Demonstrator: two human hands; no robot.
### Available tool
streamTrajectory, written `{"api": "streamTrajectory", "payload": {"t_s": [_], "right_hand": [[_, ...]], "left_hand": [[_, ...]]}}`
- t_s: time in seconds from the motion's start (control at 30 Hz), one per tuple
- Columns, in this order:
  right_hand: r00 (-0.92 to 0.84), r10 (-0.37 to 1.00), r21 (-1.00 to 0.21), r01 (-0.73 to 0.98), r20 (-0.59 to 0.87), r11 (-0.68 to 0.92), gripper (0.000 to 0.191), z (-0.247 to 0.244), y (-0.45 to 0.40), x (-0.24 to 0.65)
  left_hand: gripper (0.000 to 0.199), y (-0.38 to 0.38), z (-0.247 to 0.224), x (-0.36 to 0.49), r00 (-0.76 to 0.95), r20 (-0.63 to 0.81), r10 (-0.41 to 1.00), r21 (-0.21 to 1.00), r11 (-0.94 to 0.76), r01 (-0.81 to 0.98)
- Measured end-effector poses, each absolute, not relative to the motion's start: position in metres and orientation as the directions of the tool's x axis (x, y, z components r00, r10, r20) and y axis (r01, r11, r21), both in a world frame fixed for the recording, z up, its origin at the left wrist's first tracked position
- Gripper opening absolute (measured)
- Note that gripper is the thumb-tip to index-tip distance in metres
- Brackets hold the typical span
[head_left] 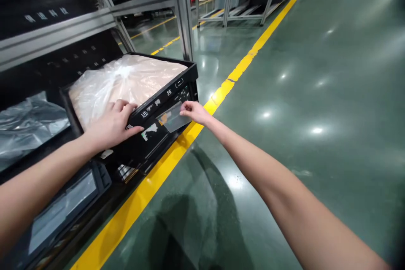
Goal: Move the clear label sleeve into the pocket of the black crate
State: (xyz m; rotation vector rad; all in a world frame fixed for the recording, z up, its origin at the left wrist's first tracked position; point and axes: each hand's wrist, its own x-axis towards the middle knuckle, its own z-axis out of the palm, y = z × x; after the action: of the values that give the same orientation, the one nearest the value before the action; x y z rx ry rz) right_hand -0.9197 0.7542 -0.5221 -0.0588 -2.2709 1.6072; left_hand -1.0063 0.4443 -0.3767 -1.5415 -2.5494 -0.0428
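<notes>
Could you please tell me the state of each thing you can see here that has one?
Left hand: curled over the crate's rim.
Right hand: fingers at the label sleeve.
Black plastic crate: open-topped, tilted, full.
Clear label sleeve: on the crate's front wall, holding a card.
Translucent plastic bag: gathered over tan contents, inside the crate.
Green epoxy floor: glossy, reflecting lights.

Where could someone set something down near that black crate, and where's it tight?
The green floor right of the yellow line has open room. Crowded at the black crate: left hand, right hand, its plastic bag, the sheeting beside it.
</notes>
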Motion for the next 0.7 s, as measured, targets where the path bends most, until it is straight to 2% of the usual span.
{"api": "streamTrajectory", "payload": {"t_s": [0.13, 0.33, 0.43, 0.6, 0.7], "right_hand": [[-0.920, 0.261, -0.930, -0.210, 0.293, 0.303, 0.022, -0.530, 0.758, -0.942], [-0.889, 0.360, -0.949, -0.209, 0.285, 0.235, 0.034, -0.553, 0.757, -0.955], [-0.878, 0.392, -0.954, -0.201, 0.276, 0.222, 0.037, -0.559, 0.754, -0.959], [-0.849, 0.442, -0.949, -0.193, 0.289, 0.249, 0.036, -0.560, 0.754, -0.962], [-0.832, 0.470, -0.945, -0.182, 0.295, 0.273, 0.036, -0.559, 0.760, -0.961]], "left_hand": [[0.068, 0.448, -0.389, -1.004, -0.443, 0.164, 0.881, -0.134, 0.465, 0.875], [0.073, 0.449, -0.384, -1.001, -0.439, 0.167, 0.883, -0.194, 0.466, 0.863], [0.078, 0.449, -0.382, -0.993, -0.381, 0.188, 0.905, -0.217, 0.417, 0.883], [0.054, 0.464, -0.390, -0.971, -0.113, 0.134, 0.985, -0.360, 0.155, 0.920], [0.051, 0.490, -0.399, -0.964, -0.120, 0.139, 0.983, -0.346, 0.162, 0.924]]}}
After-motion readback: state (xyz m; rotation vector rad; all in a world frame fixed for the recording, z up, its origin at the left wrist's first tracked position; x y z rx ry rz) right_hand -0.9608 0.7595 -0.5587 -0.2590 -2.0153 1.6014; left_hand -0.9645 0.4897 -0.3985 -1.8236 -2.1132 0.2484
